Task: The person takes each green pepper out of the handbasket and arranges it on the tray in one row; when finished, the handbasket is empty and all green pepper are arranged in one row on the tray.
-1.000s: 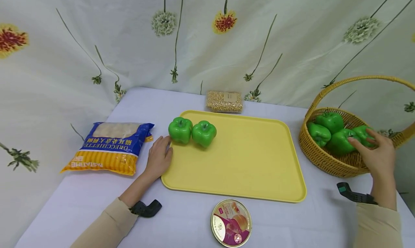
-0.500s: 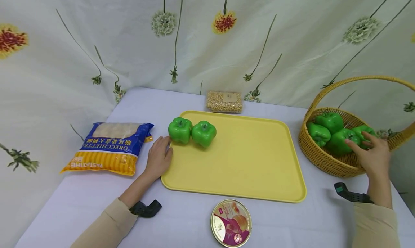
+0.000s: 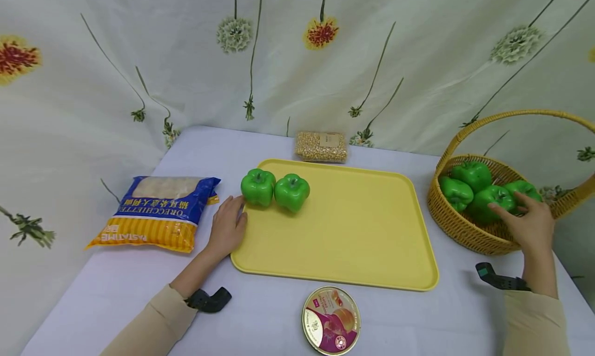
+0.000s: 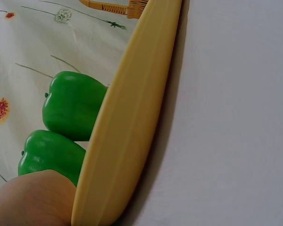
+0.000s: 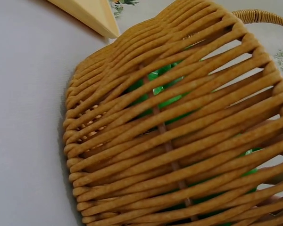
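Note:
My left hand rests on the left edge of the yellow tray, fingers relaxed, close to two green bell peppers standing side by side in the tray's far left corner. In the left wrist view, part of that hand shows beside the tray's rim. At the right, my right hand is over the near rim of a wicker basket, thumb and fingers spread apart. Several green bell peppers lie inside; its fingers overlap the rightmost pepper. Contact is unclear. Basket weave fills the right wrist view.
A blue and yellow orecchiette bag lies left of the tray. Behind the tray is a clear pack of yellowish grains. A round tin stands in front. The basket's tall handle arches above the peppers.
My right hand has shifted slightly left and down over the basket's rim. The left hand, the tray and the peppers stay where they were.

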Motion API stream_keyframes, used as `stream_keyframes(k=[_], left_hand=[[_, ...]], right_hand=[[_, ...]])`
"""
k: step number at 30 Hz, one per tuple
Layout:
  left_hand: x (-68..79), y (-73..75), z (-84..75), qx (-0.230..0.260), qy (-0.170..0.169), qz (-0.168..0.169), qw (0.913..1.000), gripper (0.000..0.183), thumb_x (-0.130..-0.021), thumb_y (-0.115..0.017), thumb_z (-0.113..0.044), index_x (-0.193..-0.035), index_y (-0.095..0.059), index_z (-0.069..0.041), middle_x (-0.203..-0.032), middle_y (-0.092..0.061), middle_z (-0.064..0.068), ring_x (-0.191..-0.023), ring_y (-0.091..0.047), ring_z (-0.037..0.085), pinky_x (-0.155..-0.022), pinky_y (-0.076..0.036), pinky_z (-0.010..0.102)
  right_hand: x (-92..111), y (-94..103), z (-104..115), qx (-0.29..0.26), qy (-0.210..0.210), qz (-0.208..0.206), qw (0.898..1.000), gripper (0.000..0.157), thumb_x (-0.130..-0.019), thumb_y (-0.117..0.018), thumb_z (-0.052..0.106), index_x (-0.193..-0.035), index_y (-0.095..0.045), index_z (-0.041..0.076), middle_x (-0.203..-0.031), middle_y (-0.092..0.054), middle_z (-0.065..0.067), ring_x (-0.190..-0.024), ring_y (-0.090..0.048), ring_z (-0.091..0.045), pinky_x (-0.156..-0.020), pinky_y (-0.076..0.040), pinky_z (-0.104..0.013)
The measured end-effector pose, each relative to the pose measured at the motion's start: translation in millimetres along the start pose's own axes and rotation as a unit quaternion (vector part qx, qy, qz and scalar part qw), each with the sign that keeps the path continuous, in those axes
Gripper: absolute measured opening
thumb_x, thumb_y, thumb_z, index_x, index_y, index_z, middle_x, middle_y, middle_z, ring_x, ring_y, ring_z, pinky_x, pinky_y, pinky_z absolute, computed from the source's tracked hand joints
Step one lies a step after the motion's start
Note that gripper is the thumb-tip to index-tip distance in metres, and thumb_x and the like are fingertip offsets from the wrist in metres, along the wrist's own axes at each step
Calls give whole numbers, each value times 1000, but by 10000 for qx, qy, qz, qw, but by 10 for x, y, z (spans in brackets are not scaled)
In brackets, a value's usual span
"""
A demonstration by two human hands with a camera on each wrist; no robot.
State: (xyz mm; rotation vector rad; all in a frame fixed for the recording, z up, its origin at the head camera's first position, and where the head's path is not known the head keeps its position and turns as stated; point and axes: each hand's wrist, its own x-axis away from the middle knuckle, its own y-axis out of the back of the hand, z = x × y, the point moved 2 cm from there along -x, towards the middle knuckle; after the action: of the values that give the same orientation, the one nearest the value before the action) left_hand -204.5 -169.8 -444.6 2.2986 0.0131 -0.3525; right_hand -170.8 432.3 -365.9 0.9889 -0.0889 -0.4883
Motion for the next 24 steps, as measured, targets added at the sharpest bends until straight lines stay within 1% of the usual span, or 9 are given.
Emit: stream_keyframes(k=[2, 5, 9, 16, 24], left_hand=[[-1, 1, 1, -4, 8, 10, 10000, 42, -95, -45, -4, -136, -47, 8, -140, -49, 28, -142, -26, 48, -114, -18, 64], [0, 5, 0, 5, 22, 24, 10000, 42, -96, -45, -4, -136, -46, 8, -141, -49, 28, -143, -25, 48, -115, -17, 65], [3, 10, 0, 22, 41, 50, 10000, 42, -96, -44, -4, -137, -46, 8, -141, -48, 28, -143, -24, 48, -115, -16, 65], [6, 15, -4, -3, 51, 57, 10000, 43, -96, -44, -4, -138, -45, 8, -142, -47, 28, -144, -23, 47, -115, -16, 65], [8, 13, -15, 3, 51, 62, 10000, 43, -96, -44, -4, -138, -45, 8, -142, -47, 28, -143, -24, 47, -115, -16, 64]], right_hand=[[1, -6, 3, 100, 67, 1, 9999, 77, -96, -58, 39, -149, -26, -7, -141, -30, -44, -125, -34, -59, -103, -24, -71], [-1, -8, 11, 280, 131, -7, 9995, 77, -95, -58, 40, -149, -26, -6, -141, -32, -44, -127, -31, -59, -105, -20, -72], [-8, -15, 14, 382, 205, -11, 9991, 77, -95, -59, 38, -148, -27, -7, -141, -32, -44, -129, -29, -61, -104, -23, -72], [-18, -30, 4, 308, 286, -40, 9991, 76, -94, -61, 35, -148, -27, -8, -139, -34, -45, -125, -32, -61, -101, -27, -72], [-4, -18, 9, 269, 151, 16, 9995, 77, -95, -60, 36, -148, -27, -8, -139, -34, -45, -125, -32, -60, -101, -27, -71]])
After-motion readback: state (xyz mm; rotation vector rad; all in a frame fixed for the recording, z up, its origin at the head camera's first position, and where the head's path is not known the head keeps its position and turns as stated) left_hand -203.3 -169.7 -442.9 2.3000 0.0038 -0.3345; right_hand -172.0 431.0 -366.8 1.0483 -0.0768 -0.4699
